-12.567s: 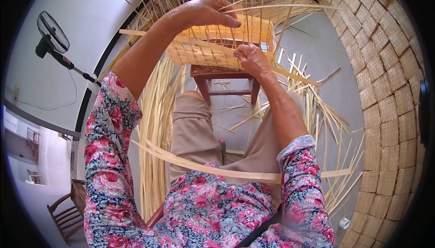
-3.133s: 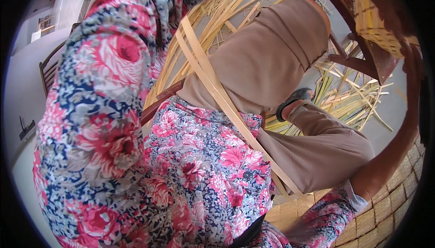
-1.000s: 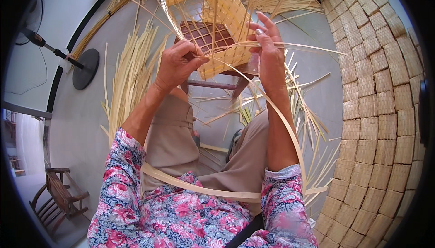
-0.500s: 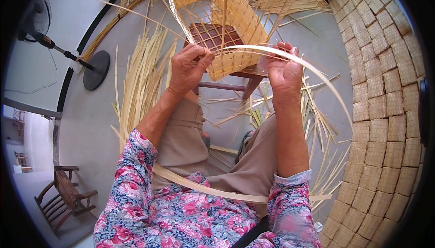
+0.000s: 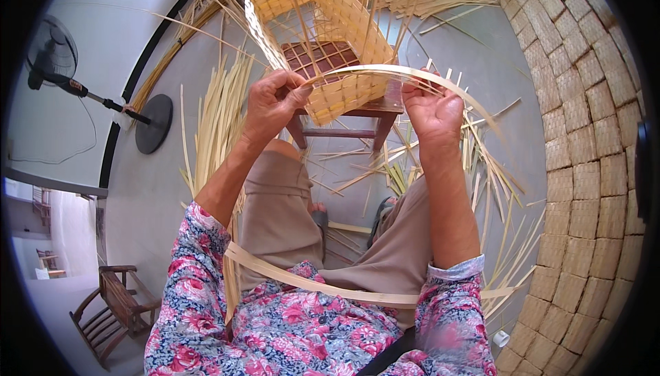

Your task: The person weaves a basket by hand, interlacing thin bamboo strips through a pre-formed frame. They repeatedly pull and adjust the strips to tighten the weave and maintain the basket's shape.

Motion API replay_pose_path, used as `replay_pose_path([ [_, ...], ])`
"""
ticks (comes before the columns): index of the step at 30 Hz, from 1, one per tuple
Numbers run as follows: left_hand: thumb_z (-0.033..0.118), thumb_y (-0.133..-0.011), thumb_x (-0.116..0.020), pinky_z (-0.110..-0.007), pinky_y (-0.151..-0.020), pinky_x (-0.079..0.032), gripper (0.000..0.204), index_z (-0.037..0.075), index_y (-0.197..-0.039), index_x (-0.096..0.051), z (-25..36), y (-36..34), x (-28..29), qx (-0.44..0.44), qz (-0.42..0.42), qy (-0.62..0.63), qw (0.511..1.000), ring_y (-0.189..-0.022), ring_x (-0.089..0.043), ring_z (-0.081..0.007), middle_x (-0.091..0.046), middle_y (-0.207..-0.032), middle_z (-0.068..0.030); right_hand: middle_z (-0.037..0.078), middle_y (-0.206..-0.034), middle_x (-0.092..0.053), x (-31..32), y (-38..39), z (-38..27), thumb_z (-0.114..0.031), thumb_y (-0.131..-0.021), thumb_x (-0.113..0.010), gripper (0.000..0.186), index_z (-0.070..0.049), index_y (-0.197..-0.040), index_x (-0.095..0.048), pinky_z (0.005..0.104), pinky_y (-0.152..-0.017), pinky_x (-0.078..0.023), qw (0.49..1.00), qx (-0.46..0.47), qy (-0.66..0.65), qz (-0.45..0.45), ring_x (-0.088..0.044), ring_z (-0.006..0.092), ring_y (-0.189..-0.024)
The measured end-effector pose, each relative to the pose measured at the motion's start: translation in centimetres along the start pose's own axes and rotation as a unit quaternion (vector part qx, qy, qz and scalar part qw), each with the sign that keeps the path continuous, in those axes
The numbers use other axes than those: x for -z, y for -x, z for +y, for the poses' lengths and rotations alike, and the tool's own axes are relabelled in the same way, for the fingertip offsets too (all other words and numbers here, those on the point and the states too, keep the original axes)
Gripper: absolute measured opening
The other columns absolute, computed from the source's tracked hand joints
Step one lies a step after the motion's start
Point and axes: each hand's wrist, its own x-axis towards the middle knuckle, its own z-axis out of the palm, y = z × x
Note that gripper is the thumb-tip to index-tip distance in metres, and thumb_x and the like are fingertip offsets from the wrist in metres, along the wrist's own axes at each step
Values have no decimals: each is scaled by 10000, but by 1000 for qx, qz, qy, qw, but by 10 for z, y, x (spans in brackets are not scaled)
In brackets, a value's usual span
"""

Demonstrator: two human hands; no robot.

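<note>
A half-woven bamboo basket (image 5: 368,39), pale yellow with long upright stakes, rests on a low reddish-brown stool (image 5: 344,132) before my knees. At its near left corner my left hand (image 5: 275,104) is closed, thumb and fingers pinching the end of a flat bamboo strip (image 5: 385,68). This strip arches along the near rim to the right. Palm up beyond the basket's right side, my right hand (image 5: 436,104) has its fingers curled around the strip, which runs out over the hand with a free, blurred end. Some fingertips there are hidden behind it.
Another bamboo strip (image 5: 330,290) lies across my lap. Loose strips (image 5: 223,115) cover the floor at left, with more scattered at right. A standing fan (image 5: 152,123) and wooden chair (image 5: 124,304) are on the left. Stacked woven pieces (image 5: 574,190) line the right side.
My left hand has shifted slightly left along with the strip's end. The strip's free end at right has swung inward and up. The view has tilted a little.
</note>
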Motion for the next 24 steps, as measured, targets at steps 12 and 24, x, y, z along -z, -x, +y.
replay_pose_path([
  [12, 105, -969, -692, -213, -685, -581, 111, -4, -961, -675, 9, -1, 4, 27, -1, -14, 1000, -743, -637, -44, -654, -796, 3, 220, -1118, -608, 0, 35, 10, -284, -1057, -442, 305, 11, -1061, -519, 546, -895, -535, 999, 3, -26, 34, -618, 369, -990],
  [24, 100, -919, -751, -209, -637, -566, 131, -18, -914, -695, 15, -3, 17, 10, -76, -51, 996, -704, -650, -55, -647, -796, 1, 136, -1243, -617, -41, 71, 22, -539, -1036, -470, 553, -56, -1272, -600, 297, -772, -519, 888, 189, 355, -222, -573, 161, -1003],
])
